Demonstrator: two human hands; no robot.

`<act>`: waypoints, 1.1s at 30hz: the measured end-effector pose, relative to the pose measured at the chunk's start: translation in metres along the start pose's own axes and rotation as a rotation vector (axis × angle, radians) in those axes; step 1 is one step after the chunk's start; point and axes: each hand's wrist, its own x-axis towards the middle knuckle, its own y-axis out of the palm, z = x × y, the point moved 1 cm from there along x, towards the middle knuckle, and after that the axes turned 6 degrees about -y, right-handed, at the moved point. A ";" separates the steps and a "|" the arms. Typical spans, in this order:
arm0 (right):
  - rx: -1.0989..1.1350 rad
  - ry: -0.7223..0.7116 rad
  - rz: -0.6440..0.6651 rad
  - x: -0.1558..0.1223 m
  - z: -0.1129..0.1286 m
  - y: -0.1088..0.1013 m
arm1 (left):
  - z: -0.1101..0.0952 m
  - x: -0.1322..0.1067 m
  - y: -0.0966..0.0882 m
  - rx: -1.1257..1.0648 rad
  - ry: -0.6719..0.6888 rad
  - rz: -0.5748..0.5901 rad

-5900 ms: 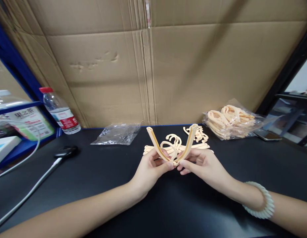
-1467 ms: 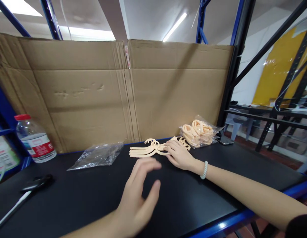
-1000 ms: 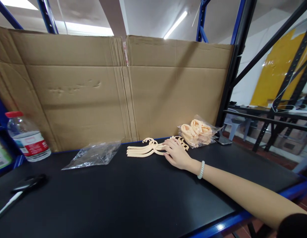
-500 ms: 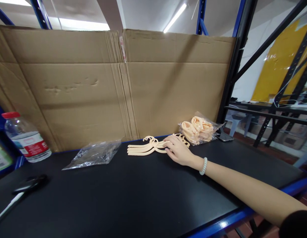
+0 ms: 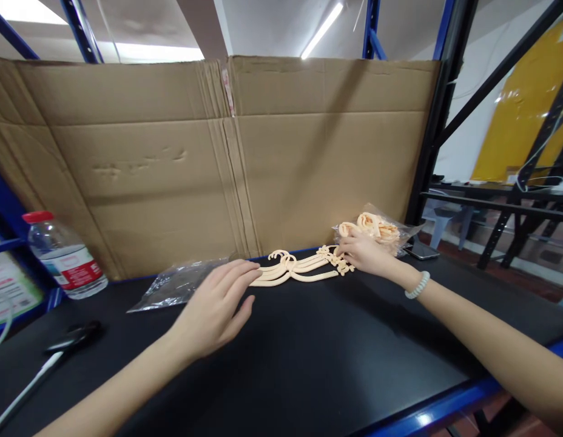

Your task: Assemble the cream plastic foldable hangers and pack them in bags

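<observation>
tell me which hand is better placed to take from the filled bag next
Probably the right hand: it is over the small hooks, right by the filled bag. The left hand is farther off, near the other end of the hangers.

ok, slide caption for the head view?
Right hand by the bagged cream parts, open left hand near cream hangers lying on a black table.

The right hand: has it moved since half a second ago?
Yes: against the cardboard seam, the right hand has moved rightward, toward the filled bag.
</observation>
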 end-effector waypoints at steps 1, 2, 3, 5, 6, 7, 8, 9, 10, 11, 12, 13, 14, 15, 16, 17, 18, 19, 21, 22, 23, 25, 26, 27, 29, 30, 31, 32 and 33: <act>-0.026 -0.009 0.021 -0.002 0.003 0.003 | 0.005 -0.002 0.008 -0.009 -0.026 0.058; -0.056 -0.014 0.034 -0.005 0.006 0.006 | 0.010 -0.005 0.017 -0.023 -0.062 0.129; -0.088 -0.014 0.041 -0.007 0.009 0.008 | 0.015 -0.009 0.027 -0.040 -0.103 0.206; -0.143 -0.014 0.052 -0.012 0.014 0.010 | 0.023 -0.015 0.042 -0.063 -0.170 0.345; -0.160 -0.018 0.060 -0.014 0.017 0.010 | 0.025 -0.018 0.047 -0.070 -0.183 0.397; -0.169 -0.027 0.066 -0.014 0.018 0.011 | 0.026 -0.020 0.050 -0.078 -0.188 0.431; -0.172 -0.037 0.069 -0.014 0.020 0.011 | 0.026 -0.022 0.051 -0.085 -0.189 0.441; -0.168 -0.046 0.067 -0.014 0.021 0.011 | 0.025 -0.022 0.051 -0.093 -0.190 0.430; -0.162 -0.051 0.064 -0.013 0.022 0.012 | 0.024 -0.022 0.050 -0.104 -0.191 0.406; -0.155 -0.053 0.059 -0.012 0.022 0.012 | 0.023 -0.022 0.049 -0.119 -0.193 0.377; -0.148 -0.051 0.054 -0.011 0.023 0.013 | 0.022 -0.022 0.047 -0.139 -0.196 0.352; -0.138 -0.048 0.051 -0.011 0.023 0.014 | 0.021 -0.021 0.047 -0.161 -0.202 0.335; -0.124 -0.048 0.052 -0.011 0.023 0.015 | 0.021 -0.021 0.046 -0.187 -0.208 0.330; -0.103 -0.050 0.058 -0.010 0.023 0.016 | 0.020 -0.020 0.047 -0.213 -0.213 0.331; -0.077 -0.054 0.067 -0.010 0.024 0.017 | 0.020 -0.020 0.047 -0.237 -0.219 0.335; -0.044 -0.057 0.076 -0.010 0.024 0.017 | 0.020 -0.020 0.048 -0.257 -0.226 0.336; -0.005 -0.060 0.082 -0.010 0.024 0.018 | 0.019 -0.019 0.049 -0.271 -0.232 0.333; 0.039 -0.060 0.085 -0.010 0.024 0.019 | 0.018 -0.019 0.050 -0.281 -0.238 0.327; 0.129 -0.048 0.082 -0.009 0.024 0.021 | 0.016 -0.018 0.052 -0.294 -0.241 0.318; 0.166 -0.039 0.082 -0.009 0.023 0.021 | 0.014 -0.017 0.052 -0.300 -0.238 0.314; 0.194 -0.032 0.086 -0.009 0.022 0.022 | 0.013 -0.016 0.053 -0.307 -0.233 0.310; 0.222 -0.029 0.101 -0.009 0.020 0.025 | 0.011 -0.016 0.053 -0.319 -0.228 0.296; 0.230 -0.035 0.111 -0.009 0.019 0.026 | 0.010 -0.015 0.053 -0.326 -0.230 0.286; 0.238 -0.046 0.122 -0.009 0.017 0.026 | 0.009 -0.016 0.053 -0.333 -0.235 0.276; 0.264 -0.074 0.142 -0.009 0.015 0.028 | 0.009 -0.016 0.053 -0.344 -0.257 0.259; 0.277 -0.086 0.147 -0.009 0.014 0.029 | 0.008 -0.016 0.053 -0.347 -0.269 0.250; 0.289 -0.097 0.149 -0.009 0.013 0.029 | 0.008 -0.017 0.053 -0.348 -0.279 0.242; 0.299 -0.107 0.146 -0.010 0.012 0.030 | 0.007 -0.017 0.052 -0.346 -0.285 0.234; 0.307 -0.118 0.141 -0.010 0.012 0.030 | 0.006 -0.017 0.052 -0.343 -0.287 0.225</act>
